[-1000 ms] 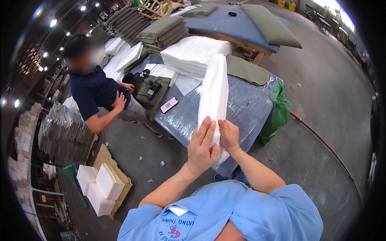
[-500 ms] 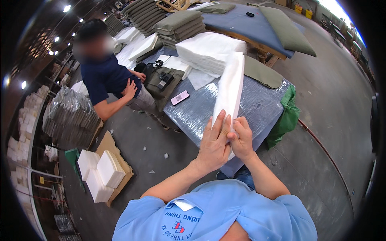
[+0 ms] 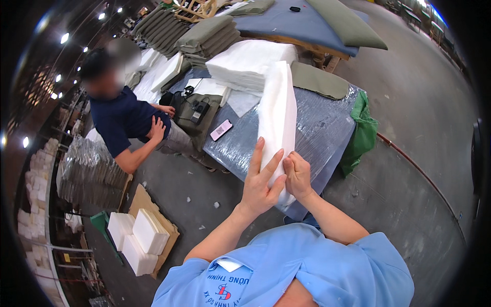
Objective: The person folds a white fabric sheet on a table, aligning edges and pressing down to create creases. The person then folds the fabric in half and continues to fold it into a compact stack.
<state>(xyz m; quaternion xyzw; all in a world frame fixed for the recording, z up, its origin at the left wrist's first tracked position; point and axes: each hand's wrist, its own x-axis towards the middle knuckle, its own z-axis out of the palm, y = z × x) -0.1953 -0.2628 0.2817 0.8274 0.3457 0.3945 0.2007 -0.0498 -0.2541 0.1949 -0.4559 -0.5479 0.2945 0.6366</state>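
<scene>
A long white cushion pad [image 3: 276, 120] with a fluffy, batting-like surface stands on its edge in front of me, pointing away over the table. My left hand [image 3: 262, 181] holds its near end, fingers spread along the left side and thumb bent across toward the right. On the right side, my right hand [image 3: 298, 175] has its fingers curled in and pinches the pad's edge close to my left thumb. Both hands almost meet there. The pad's underside is hidden. Beyond it lies a thick stack of white batting sheets [image 3: 243, 64].
Plastic film covers the table [image 3: 322, 123], which bears a phone [image 3: 221, 130], a black device [image 3: 198, 111] and a grey-green cushion cover [image 3: 319, 81]. A green bag [image 3: 359, 133] hangs at its right edge. A co-worker [image 3: 123, 117] stands left. White foam blocks [image 3: 140, 238] lie on floor cardboard.
My left hand's fingers have spread apart and its thumb now sits lower, toward the right hand. The right hand's fist has turned slightly. The whole view has shifted, with the table appearing further left.
</scene>
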